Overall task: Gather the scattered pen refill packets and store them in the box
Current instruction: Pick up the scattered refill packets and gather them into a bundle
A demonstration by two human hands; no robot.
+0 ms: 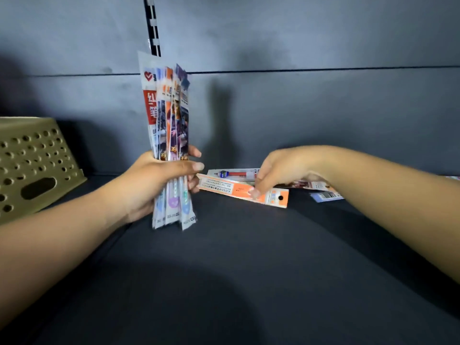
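Gathering packets off the shelf, with the box not yet loaded.

Left hand [159, 180] has a closed grip round an upright bundle [171, 135], just right of the box [32, 165]. Further right of the box, the right hand [276, 173] reaches down onto an orange packet [231, 189], fingertips curled over its edge; more packets [323, 192] lie beyond. Slick sleeves may fan and slip from the crowded left grip as another joins.
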